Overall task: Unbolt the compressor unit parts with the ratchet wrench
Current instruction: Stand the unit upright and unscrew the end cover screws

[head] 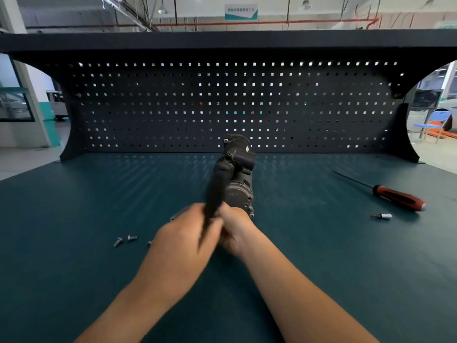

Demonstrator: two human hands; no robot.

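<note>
A dark grey compressor unit (238,169) lies lengthwise on the green bench top (99,206), its near end towards me. The ratchet wrench (217,189), black-handled and motion-blurred, rises from between my hands and leans across the unit's left side. My left hand (188,233) grips the wrench's lower part. My right hand (235,231) curls against it just to the right, its fingers hidden behind the left hand. The wrench head and the bolt it meets are hidden. A flat grey part (176,215) peeks out behind my left hand.
Loose bolts (125,240) lie on the bench left of my left forearm. A red-and-black screwdriver (393,195) and a small socket bit (383,216) lie to the right. A dark pegboard (235,102) closes the bench's far side.
</note>
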